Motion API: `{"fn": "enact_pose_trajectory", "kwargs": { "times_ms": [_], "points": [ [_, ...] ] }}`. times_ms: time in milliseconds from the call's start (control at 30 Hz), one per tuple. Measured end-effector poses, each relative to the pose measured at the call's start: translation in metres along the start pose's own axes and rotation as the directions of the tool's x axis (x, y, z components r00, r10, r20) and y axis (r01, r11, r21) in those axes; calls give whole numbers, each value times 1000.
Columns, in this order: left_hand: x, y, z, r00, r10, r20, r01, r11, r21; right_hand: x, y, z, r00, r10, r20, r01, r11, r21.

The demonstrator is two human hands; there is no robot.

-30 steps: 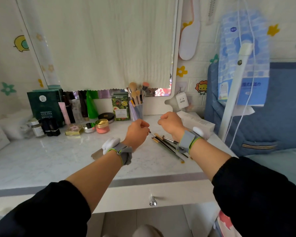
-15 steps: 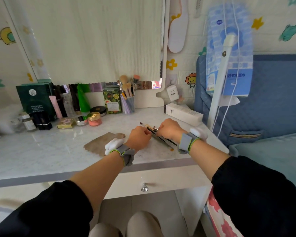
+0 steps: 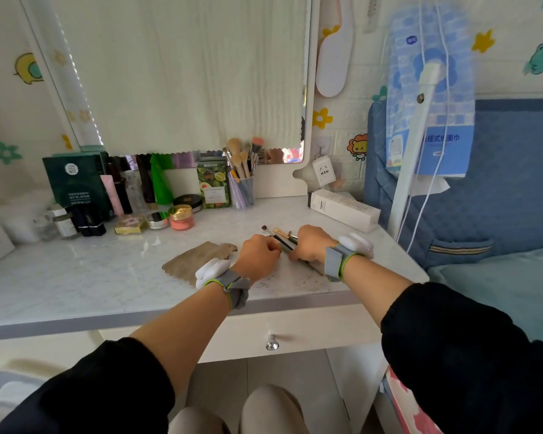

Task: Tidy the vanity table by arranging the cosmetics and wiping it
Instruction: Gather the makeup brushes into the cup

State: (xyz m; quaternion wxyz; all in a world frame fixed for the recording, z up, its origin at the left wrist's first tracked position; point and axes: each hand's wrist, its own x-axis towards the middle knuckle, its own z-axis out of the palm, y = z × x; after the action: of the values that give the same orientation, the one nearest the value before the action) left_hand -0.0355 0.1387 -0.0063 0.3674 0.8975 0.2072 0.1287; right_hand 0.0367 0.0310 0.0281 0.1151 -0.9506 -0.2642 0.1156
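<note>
Both hands are down on the table now, closed on the loose brushes near its front right part. 1 second ago they hung in the air above the marble top, fists apart, with the brushes fanned out beneath the right wrist. Half a second ago they had already dropped onto them, and since then they have drawn closer together, so the brushes lie as 1 tighter bundle.

The left hand has its fingers curled round the near side of the bundle, knuckles up. The right hand is curled over the handles from the other side, almost touching the left. Only the brush tips stick out past the hands, pointing toward the back left. The handle ends run under the right wrist.

The brown cloth lies flat just left of the left hand, where it lay half a second ago. At the back, the cup of upright brushes, the orange jar and the white box stand as before.
</note>
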Motion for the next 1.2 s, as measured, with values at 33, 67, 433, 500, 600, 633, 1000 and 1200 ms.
{"fn": "enact_pose_trajectory", "kwargs": {
  "times_ms": [33,67,433,500,600,633,1000,1200],
  "points": [
    [0,-1,0,1000,-2,-2,2,1000,1,1,0,-1,1000,2,11,-2,1000,-3],
    [1,-2,-1,1000,-6,-5,6,1000,1,1,0,-2,1000,2,18,-2,1000,-3],
    [1,-7,-1,1000,-15,-18,14,999,-51,6,2,-7,998,7,64,-11,998,69],
    [1,-7,-2,1000,-15,-22,14,998,-61,6,3,-9,998,14,65,-19,997,72],
    [1,-7,-1,999,-29,-23,27,996,-82,5,3,-10,997,20,77,-25,997,70],
    [2,-7,-1,999,-37,-22,35,995,-91,5,2,-11,997,20,75,-25,997,67],
    [1,-7,-3,996,-88,5,88,982,-167,10,-3,-9,997,20,73,-25,998,60],
    [1,-10,-7,988,-153,26,155,962,-227,10,-7,-6,997,0,79,-9,994,106]
  ]
}}
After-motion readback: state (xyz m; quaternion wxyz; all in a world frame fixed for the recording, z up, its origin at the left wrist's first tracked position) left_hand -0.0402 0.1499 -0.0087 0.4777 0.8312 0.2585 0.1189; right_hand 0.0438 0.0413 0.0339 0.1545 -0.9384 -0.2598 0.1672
